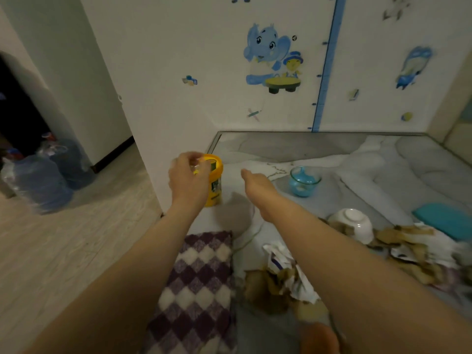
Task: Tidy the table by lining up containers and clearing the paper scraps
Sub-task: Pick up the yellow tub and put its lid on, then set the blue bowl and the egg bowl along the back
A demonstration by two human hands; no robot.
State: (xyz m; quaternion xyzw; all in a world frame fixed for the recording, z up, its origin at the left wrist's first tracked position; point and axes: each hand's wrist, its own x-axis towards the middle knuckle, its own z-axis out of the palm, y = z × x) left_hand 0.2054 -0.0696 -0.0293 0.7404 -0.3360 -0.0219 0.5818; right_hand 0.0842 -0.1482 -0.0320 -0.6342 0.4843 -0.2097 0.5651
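Observation:
A yellow lidded container (215,186) stands upright near the table's left edge. My left hand (187,178) is clasped over its top from the left. My right hand (256,186) reaches forward just right of the container without touching it; its fingers are foreshortened and nothing shows in it. A small glass bowl (304,181) with blue contents sits further right. A white bowl (355,223) lies tipped over beside brown and white paper scraps (413,247). More crumpled scraps (286,274) lie under my right forearm.
The marble-patterned table (293,146) meets a stickered wall at the back. A teal flat object (445,221) lies at the right. A purple checkered cloth (199,290) hangs over the near left edge. Large water jugs (40,182) stand on the floor to the left.

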